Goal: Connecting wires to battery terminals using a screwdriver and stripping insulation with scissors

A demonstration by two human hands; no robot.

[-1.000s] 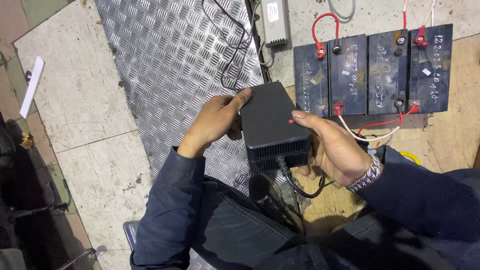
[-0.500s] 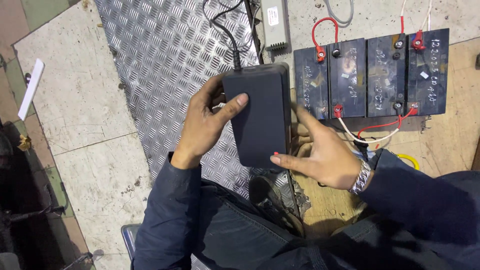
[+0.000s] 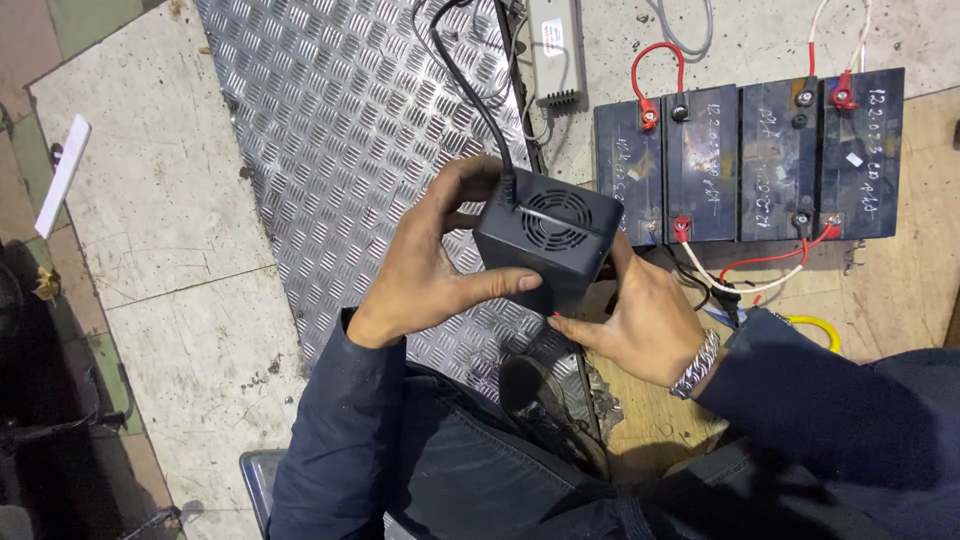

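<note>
Your left hand (image 3: 425,275) covers the near left side of the black box (image 3: 545,235), and your right hand (image 3: 640,320) hides its lower right corner, so you cannot see its underside or how far your fingers wrap beneath. The black cable (image 3: 470,85) leaves past the top edge, its far end out of view. The white and red wires (image 3: 835,40) at the batteries (image 3: 750,160) are also cut off at the top. The handwriting on the battery tops is too faint to make out. The shoe (image 3: 545,405) is partly hidden by your dark sleeves.
</note>
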